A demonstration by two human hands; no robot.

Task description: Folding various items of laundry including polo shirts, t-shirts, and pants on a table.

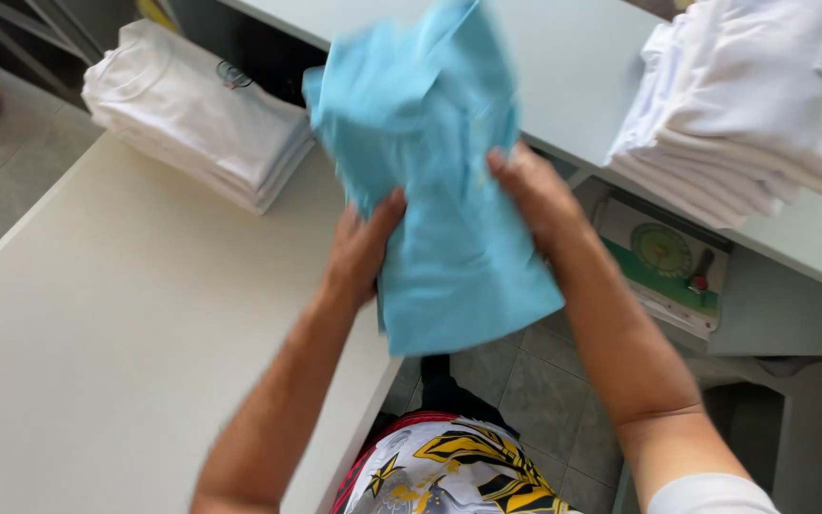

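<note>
A light blue garment (440, 171) hangs in the air in front of me, partly folded and blurred by motion. My left hand (359, 249) grips its left edge near the lower half. My right hand (535, 195) holds its right edge a little higher, fingers pressed onto the cloth. The garment hangs over the gap between the cream table (97, 333) on the left and the pale counter (573, 76) behind.
A stack of folded white shirts (197, 119) lies at the far end of the cream table. A taller pile of white garments (753, 105) sits on the pale counter at right. Beneath that counter is a green and white dial scale (668, 262). Tiled floor shows below.
</note>
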